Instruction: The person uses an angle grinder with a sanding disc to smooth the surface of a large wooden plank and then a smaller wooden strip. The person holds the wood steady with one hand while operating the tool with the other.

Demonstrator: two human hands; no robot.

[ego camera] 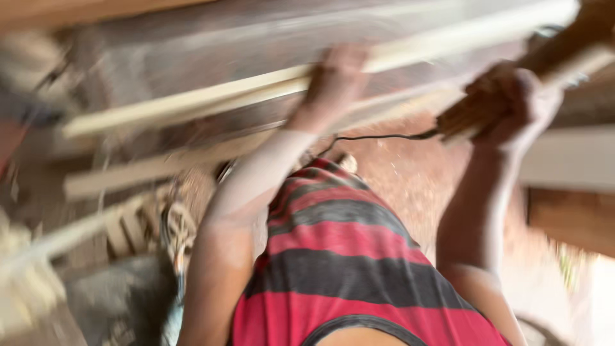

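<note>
Pale wooden slat [192, 106]: my left hand [336, 80] grasps it; right hand [512, 106] clenches a brown stick [564, 48]. Judgement: keep both grips firm, slat level.

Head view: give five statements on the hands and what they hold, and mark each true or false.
1. The left hand grips a pale wooden strip. True.
2. The right hand is empty. False: it is closed on a brown stick-like tool, though blur hides what kind.
3. The person wears a red and grey striped shirt. True.
4. Both hands rest on the ground. False: both are raised to the wood ahead.
5. A dark thin cord runs from near the right hand. True.
</note>
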